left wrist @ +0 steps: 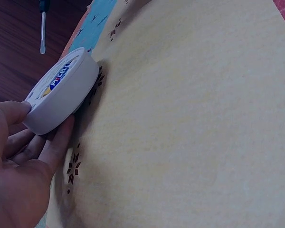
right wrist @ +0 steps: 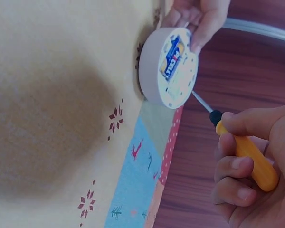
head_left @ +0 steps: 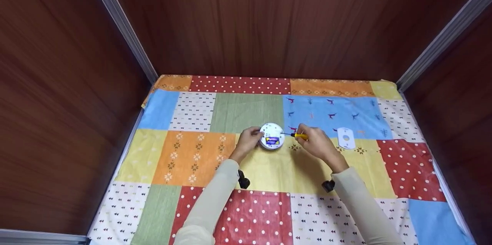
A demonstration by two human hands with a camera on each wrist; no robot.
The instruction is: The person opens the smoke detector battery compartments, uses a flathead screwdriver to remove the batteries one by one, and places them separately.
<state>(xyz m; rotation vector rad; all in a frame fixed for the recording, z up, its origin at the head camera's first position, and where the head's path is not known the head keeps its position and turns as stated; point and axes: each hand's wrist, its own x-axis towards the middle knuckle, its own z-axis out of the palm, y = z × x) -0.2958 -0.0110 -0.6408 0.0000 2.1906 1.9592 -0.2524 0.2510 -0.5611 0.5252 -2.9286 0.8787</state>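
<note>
A round white battery-powered device (head_left: 272,131) shows its back, with a blue-and-yellow battery (right wrist: 173,58) in an uncovered compartment. My left hand (head_left: 248,142) holds it by its edge, thumb on the near face and fingers underneath, tilted in the left wrist view. In my right hand (head_left: 316,143) is a screwdriver (right wrist: 249,154) with a yellow handle and black collar, gripped between thumb and curled fingers. Its flat metal tip (left wrist: 42,46) points toward the device and overlaps its rim in the right wrist view.
A white oblong plate (head_left: 346,138) with a round central hole lies on the cloth, right of my right hand. The patchwork tablecloth (head_left: 253,172) covers the table. Brown wooden panels (head_left: 250,22) stand behind it and at both sides.
</note>
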